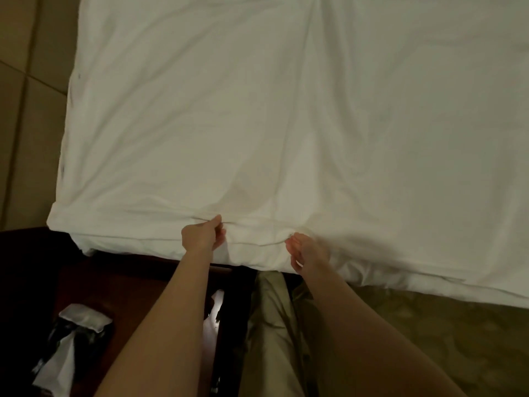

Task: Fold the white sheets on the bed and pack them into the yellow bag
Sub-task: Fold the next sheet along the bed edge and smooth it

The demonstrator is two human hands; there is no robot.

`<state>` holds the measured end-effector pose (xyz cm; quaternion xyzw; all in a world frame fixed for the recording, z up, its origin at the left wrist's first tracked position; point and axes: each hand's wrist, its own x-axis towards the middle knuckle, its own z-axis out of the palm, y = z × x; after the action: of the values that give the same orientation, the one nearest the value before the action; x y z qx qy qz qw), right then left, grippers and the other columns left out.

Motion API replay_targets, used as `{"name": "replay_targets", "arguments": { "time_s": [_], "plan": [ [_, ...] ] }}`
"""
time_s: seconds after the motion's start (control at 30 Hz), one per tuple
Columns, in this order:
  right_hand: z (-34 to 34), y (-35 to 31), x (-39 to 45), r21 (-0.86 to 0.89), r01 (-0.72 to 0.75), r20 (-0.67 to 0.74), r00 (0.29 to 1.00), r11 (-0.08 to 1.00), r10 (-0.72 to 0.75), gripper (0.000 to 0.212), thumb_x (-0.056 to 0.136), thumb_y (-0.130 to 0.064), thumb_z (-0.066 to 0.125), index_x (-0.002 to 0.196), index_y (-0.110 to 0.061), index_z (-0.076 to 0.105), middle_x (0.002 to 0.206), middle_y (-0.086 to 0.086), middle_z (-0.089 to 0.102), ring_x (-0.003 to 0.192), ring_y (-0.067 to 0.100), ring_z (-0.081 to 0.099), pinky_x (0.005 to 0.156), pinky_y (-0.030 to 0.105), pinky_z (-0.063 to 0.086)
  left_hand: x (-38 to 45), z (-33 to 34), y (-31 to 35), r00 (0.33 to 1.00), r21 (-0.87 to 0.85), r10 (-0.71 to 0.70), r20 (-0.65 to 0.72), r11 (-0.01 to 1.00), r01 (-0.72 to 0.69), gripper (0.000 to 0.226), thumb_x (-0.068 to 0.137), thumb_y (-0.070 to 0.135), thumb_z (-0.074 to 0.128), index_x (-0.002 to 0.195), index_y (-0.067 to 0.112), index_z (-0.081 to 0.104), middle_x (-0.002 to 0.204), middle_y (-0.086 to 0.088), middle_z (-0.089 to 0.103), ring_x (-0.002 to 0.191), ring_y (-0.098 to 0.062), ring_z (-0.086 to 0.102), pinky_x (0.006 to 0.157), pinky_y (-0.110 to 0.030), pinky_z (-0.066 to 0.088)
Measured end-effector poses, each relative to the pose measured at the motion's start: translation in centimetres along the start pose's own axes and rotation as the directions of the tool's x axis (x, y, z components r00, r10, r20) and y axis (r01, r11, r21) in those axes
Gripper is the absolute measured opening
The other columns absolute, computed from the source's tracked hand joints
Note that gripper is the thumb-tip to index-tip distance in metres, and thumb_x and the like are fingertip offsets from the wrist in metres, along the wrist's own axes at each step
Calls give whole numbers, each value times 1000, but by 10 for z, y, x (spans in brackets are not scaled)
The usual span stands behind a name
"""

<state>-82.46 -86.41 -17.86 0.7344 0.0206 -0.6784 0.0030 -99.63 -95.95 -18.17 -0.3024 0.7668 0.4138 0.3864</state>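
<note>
White sheet spread across the bed, wrinkled, covering it from the near edge to the far side; its near hem hangs slightly over the bed's near edge. Left hand pinches a fold of sheet at the near edge, thumb on top, fingers curled under. Right hand grasps the same hem just beside it, fingers curled into the cloth. Dark wooden nightstand by the bed's near-left corner, with a dark tissue box on it. Tan tiled floor along the bed's left edge.
</note>
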Motion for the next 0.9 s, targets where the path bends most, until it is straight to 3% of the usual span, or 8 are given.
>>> {"name": "replay_targets", "arguments": {
  "time_s": [0.1, 0.23, 0.43, 0.53, 0.63, 0.73, 0.8, 0.9],
  "plan": [
    [0, 13, -6, -31, 80, -48, 996, 996, -81, 15, 95, -14, 48, 91, -12, 62, 83, 1, 68, 83, 10, 60, 63, 23, 40, -6, -13, -7, 995, -30, -12, 100, 999, 16, 17, 86, 16, 72, 86, 0, 65, 79, -9, 67, 68, -15, 64, 58, -26, 60],
    [-10, 28, -15, -125, 151, -74, 984, 981, -161, 12, 92, -12, 54, 84, -10, 62, 76, 3, 68, 66, 12, 58, 60, 25, 42, -16, -47, -29, 977, -101, 4, 212, 995, 18, 19, 90, 18, 66, 97, 0, 64, 89, -11, 71, 88, -18, 68, 62, -23, 58],
    [-19, 28, -21, 21, 158, 361, 920, 987, -154, 22, 87, -16, 59, 110, -15, 60, 108, 6, 64, 93, 16, 65, 74, 30, 51, -21, -61, -32, 951, -184, 61, 304, 983, -4, 11, 92, 15, 61, 97, 5, 63, 93, -4, 70, 96, -17, 67, 68, -26, 58],
    [-15, 24, -20, 177, 71, 287, 950, 982, -120, 25, 79, -19, 71, 102, -17, 64, 92, 3, 64, 82, 16, 66, 69, 29, 54, -16, -54, -32, 942, -280, 35, 332, 958, 63, 2, 92, 15, 59, 92, 13, 60, 101, -3, 65, 103, -18, 63, 74, -35, 58],
    [-13, 37, -12, 97, 123, 70, 989, 988, -130, 19, 85, -14, 70, 100, -9, 59, 85, 4, 64, 56, 11, 63, 49, 23, 52, -10, -51, -38, 977, -338, -52, 208, 933, 121, 8, 92, 22, 62, 94, 15, 60, 99, -2, 62, 97, -16, 61, 81, -38, 54],
    [-5, 43, -8, 160, 155, -15, 988, 975, -155, 25, 85, -9, 71, 105, -5, 56, 95, 9, 64, 68, 16, 63, 53, 23, 57, 2, -55, -22, 989, -503, -63, 136, 855, 124, 19, 90, 28, 64, 103, 14, 64, 104, -3, 64, 92, -17, 62, 72, -31, 54],
    [1, 37, -17, 161, 216, 123, 964, 963, -236, 14, 91, -11, 63, 104, -15, 59, 93, 1, 61, 76, 9, 62, 69, 21, 58, 13, -59, -5, 996, -542, -36, 83, 837, 75, 33, 89, 29, 66, 117, 12, 63, 118, -5, 65, 104, -21, 63, 72, -29, 56],
    [9, 30, -20, 254, 87, 331, 928, 963, -171, 16, 96, -29, 52, 111, -33, 47, 95, -15, 50, 75, -11, 59, 79, 10, 46, 22, -71, 22, 1000, -587, 17, -20, 809, -26, 17, 92, 22, 61, 107, 14, 64, 110, -4, 67, 90, -17, 65, 67, -28, 57]
  ]
}}
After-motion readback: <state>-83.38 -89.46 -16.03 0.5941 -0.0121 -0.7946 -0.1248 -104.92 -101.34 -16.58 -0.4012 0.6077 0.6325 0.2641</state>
